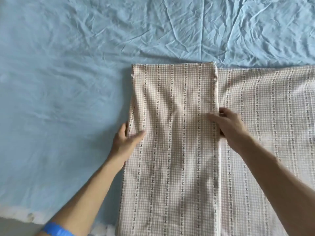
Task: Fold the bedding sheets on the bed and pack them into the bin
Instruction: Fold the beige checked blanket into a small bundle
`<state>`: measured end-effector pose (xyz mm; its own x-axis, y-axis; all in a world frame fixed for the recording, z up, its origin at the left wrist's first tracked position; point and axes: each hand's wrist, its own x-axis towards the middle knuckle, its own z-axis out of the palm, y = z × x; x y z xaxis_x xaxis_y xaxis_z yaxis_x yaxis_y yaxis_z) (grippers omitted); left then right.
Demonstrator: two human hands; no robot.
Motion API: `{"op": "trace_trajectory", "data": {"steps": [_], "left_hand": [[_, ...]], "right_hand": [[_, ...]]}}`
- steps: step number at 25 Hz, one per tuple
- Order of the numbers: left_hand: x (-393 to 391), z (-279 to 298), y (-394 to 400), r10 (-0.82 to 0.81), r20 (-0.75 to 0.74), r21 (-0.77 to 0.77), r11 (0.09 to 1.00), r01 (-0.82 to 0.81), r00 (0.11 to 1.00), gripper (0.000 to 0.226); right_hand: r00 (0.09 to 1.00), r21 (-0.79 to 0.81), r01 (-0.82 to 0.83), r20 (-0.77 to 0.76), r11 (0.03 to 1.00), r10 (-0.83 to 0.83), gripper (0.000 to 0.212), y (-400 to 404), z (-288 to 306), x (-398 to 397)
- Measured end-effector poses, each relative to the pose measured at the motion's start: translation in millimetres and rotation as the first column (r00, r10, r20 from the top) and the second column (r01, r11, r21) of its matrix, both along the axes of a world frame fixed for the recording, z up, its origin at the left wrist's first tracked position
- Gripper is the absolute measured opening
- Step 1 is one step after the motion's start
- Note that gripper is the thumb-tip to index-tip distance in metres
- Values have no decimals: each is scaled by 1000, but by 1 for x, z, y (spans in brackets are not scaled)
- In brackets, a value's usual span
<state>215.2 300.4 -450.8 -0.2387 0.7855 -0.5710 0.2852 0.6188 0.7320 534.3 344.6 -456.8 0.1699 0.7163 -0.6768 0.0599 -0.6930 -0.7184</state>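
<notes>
1. Far left: the bed (59, 82) is covered by a wrinkled light-blue bed cover (170, 28), creased most toward the top right. A pale strip at the bottom left looks like the bed's edge (too blurred to say more).
2. Lower left: a blue band (56, 229) sits on your left arm near the frame's bottom.
3. Your left hand (127, 138) is at the left edge of the checked sheet (173, 133). The thumb lies on top of the fabric; the other fingers (125, 126) are curled around the edge, so the hand pinches that edge.
4. Centre: the checked sheet lies flat on the bed, beige-and-white with dark stitched stripes running away from you. A folded panel sits on top, its left and far edges neat, its right edge a straight line down the middle.
5. Your right hand (228, 126) is on that right edge. The thumb presses on top of the panel and the other fingers curl at the edge, gripping it.
6. Right: the single lower layer of the sheet spreads out past the frame's right side, paler there.
</notes>
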Motion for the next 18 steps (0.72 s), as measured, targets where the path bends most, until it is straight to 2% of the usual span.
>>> {"op": "trace_trajectory", "data": {"steps": [2,3,5,7,8,9,10,12,14,15,16,17,18], "left_hand": [[-12,4,-84,14,0,-159,987,-14,1000,67],[-18,4,-108,38,-14,-183,982,-40,999,76],[-23,-1,-126,84,-25,-171,981,-87,996,68],[-22,5,-142,116,79,-241,966,-94,990,38],[-21,11,-157,89,134,-297,954,-46,987,28],[-24,16,-178,47,162,-355,935,13,986,28],[-27,21,-201,9,152,-398,916,53,988,38],[-35,30,-233,24,67,-452,892,9,997,60],[-41,31,-233,-16,-6,-524,852,10,1000,53],[-41,33,-226,-119,-26,-581,810,82,993,47],[-42,36,-213,-268,-69,-617,768,170,961,44],[-45,40,-194,-416,-183,-618,753,224,891,43],[-47,44,-173,-506,-364,-572,784,241,782,41]], "right_hand": [[998,-107,-60,-42,992,56,21,-65,1,0],[994,-151,-96,-69,984,86,19,-93,4,-2],[989,-205,-129,-91,970,113,12,-129,9,-5],[979,-223,-183,-126,957,158,10,-150,16,-6],[964,-230,-249,-154,941,218,13,-159,18,-6],[946,-251,-312,-170,916,275,17,-170,20,-5],[936,-290,-345,-172,893,306,18,-180,23,-4],[932,-385,-363,-166,849,323,19,-201,30,0],[905,-479,-415,-127,774,407,25,-212,38,5],[850,-514,-478,-67,712,522,31,-214,44,6],[760,-535,-519,68,667,646,37,-211,47,7],[641,-531,-522,271,667,718,41,-201,49,7],[518,-477,-520,484,708,706,38,-188,53,4]]}}
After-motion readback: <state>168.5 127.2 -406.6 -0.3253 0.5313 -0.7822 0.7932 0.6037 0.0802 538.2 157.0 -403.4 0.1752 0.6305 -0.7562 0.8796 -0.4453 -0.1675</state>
